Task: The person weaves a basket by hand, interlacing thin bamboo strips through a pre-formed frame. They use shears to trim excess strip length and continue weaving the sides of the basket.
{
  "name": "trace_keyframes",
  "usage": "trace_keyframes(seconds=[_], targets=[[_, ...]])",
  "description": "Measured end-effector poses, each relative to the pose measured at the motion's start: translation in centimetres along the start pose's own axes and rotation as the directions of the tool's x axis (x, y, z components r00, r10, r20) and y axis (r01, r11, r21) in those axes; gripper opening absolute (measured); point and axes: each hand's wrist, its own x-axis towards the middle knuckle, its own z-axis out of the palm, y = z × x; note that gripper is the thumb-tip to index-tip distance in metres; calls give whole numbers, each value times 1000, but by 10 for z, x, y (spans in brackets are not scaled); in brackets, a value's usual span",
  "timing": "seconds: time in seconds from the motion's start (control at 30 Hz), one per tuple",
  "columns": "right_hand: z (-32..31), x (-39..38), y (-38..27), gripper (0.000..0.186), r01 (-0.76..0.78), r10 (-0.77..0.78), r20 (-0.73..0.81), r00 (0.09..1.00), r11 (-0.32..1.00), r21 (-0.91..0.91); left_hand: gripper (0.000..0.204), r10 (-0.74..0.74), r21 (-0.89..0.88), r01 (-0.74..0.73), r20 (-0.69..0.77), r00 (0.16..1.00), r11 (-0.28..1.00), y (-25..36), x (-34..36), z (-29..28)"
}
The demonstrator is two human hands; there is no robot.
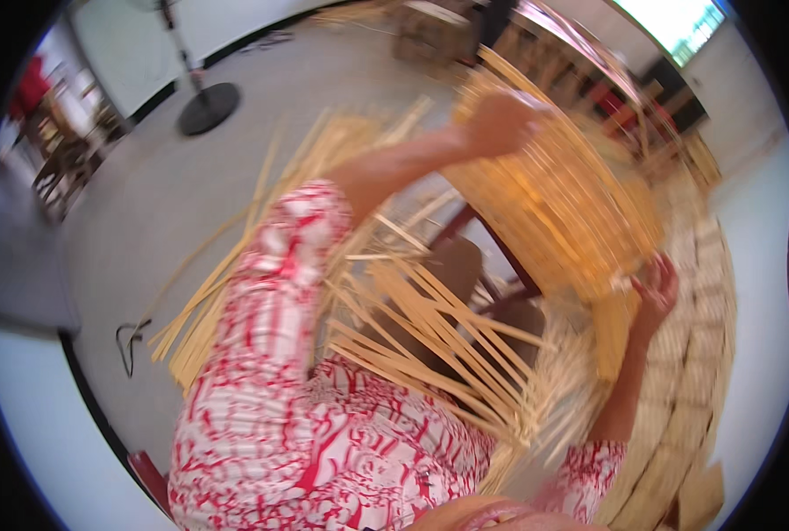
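Observation:
A woven panel of yellow bamboo strips (pixel 549 208) stands tilted in front of me, over a dark red wooden frame (pixel 511 252). My left hand (pixel 501 124) reaches across to its far upper part, the fingers curled closed on it and blurred by motion. At the panel's near right edge is my right hand (pixel 656 292), its fingers apart and a fingertip touching or very close to the edge. Something white shows at the fingers of both hands. Loose bamboo strips (pixel 430 323) lie across my lap, fanned out below the panel.
More long strips (pixel 208 332) lie on the floor to my left. Stacked woven bamboo pieces (pixel 678 389) line the wall at right. A round black stand base (pixel 208 108) is at far left, a wooden stool (pixel 430 34) at the back. A cluttered table (pixel 580 49) stands at far right.

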Motion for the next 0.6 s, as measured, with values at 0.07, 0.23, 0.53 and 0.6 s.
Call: trace_keyframes(seconds=[0.07, 0.23, 0.53, 0.6], targets=[[-33, 9, 29, 46, -152, 148, 50, 988, 985, 84, 41, -61, 69, 52, 133, 989, 996, 7, 10, 22], [-71, 23, 109, 28, 60, -39, 107, 994, 979, -195, 38, -269, 364, 25, 638, 722, 931, -20, 45, 66], [-1, 8, 33, 41, -217, 223, -110, 969, 974, 61, 33, -338, 366, 94, 691, 639, 926, -24, 58, 59], [0, 9, 33, 41, -200, 207, -119, 971, 977, 68, 32, -338, 353, 105, 703, 626, 930, -24, 61, 64]])
